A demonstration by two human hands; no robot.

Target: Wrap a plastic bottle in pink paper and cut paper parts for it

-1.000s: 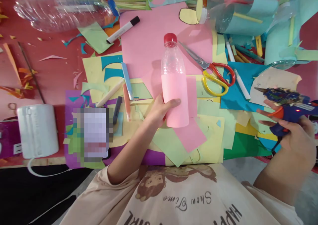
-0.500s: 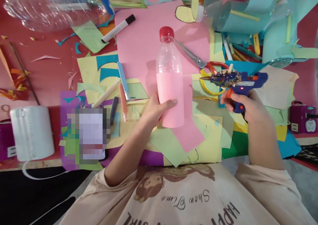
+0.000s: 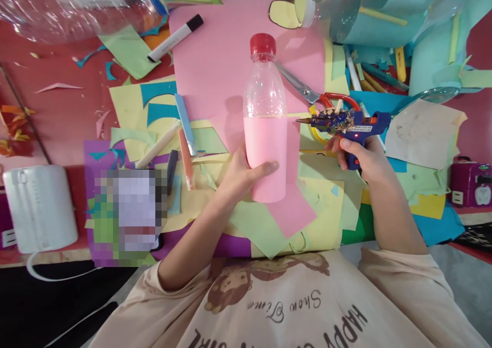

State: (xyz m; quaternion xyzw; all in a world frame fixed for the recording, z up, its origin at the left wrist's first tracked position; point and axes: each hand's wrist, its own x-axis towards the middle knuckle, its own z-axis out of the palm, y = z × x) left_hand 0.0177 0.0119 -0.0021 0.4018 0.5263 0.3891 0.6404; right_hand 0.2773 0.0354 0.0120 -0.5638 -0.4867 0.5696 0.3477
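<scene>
A clear plastic bottle [image 3: 265, 91] with a red cap is in my left hand [image 3: 246, 176], thumb across its front. Pink paper [image 3: 266, 143] wraps the bottle's lower half, and a free flap of it sticks out on the right side. My right hand [image 3: 359, 156] is closed round the handle of a blue glue gun [image 3: 346, 122], its nozzle pointing left, close to the paper flap. Glue strands and scraps cling to the gun's front, and a small red light glows on its body. Scissors [image 3: 307, 91] with red and yellow handles lie behind the gun, partly covered by it.
Sheets of coloured paper [image 3: 215, 61] and offcuts cover the table. A black-capped marker [image 3: 176, 38] and several pens lie left of the bottle. Large clear bottles [image 3: 77, 9] stand or lie at the back. A white case [image 3: 40, 209] and a blurred-out patch [image 3: 132, 209] are at left.
My right hand has brought the glue gun leftward, so its nozzle is nearer the wrapped bottle. The bottle has shifted slightly right in my left hand. The view has moved a little.
</scene>
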